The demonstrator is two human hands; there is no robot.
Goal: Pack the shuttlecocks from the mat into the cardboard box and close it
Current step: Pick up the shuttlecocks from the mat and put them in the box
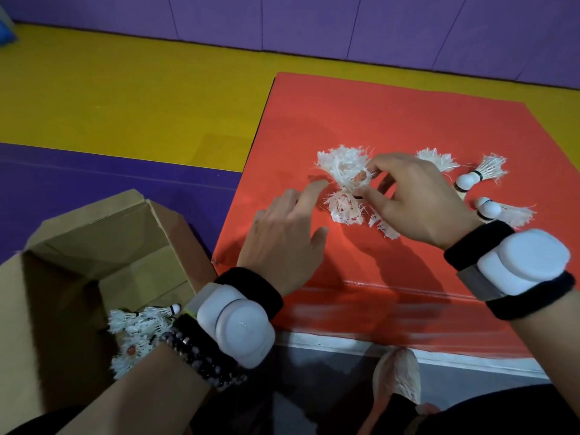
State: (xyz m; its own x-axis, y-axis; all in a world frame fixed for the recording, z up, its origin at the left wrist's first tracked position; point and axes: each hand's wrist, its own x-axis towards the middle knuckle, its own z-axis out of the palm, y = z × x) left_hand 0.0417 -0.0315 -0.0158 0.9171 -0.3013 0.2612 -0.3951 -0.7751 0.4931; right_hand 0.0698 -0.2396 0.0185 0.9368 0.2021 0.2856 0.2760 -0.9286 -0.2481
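Note:
Several worn white shuttlecocks lie on the red mat [392,114]. My right hand [417,202] pinches a frayed shuttlecock [343,166] near the mat's middle, and a second shuttlecock [345,210] lies just below it. My left hand [282,240] hovers beside them with fingers spread, holding nothing. More shuttlecocks [485,175] lie to the right of my right hand, one [502,211] close to the wrist. The open cardboard box [62,277] stands at the lower left, flaps up, with several shuttlecocks [138,331] inside.
The mat sits on a yellow and purple floor [125,98], with a purple padded wall [345,23] behind. A foot [397,381] shows at the bottom edge, in front of the mat. Both wrists carry white devices on black bands.

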